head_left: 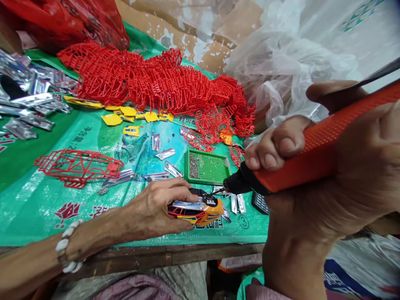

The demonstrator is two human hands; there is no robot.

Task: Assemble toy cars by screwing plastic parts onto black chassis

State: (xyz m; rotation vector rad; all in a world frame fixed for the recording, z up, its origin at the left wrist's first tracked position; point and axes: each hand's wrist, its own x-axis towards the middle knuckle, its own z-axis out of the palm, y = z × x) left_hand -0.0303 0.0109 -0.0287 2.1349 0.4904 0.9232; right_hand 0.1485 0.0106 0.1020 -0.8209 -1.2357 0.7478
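green woven sheet (46, 200) covers the bench, red frame pile (162, 83) at 12 o'clock, screw tray (208, 166) just beyond the work. left hand (156, 208) pressed down on the toy car shell (203, 210), which pokes out at the hand's 3 o'clock. right hand (343, 175) wrapped tight round the orange screwdriver (312, 154), bit at the shell's far end, contact unclear. shell looks light, thin, glossy plastic, probably skids and flexes; grip by the sides

One toy car body (200, 210), one screwdriver (312, 154), one green tray (214, 168), one loose red frame (78, 166); the heaped frames (156, 83) defy counting.
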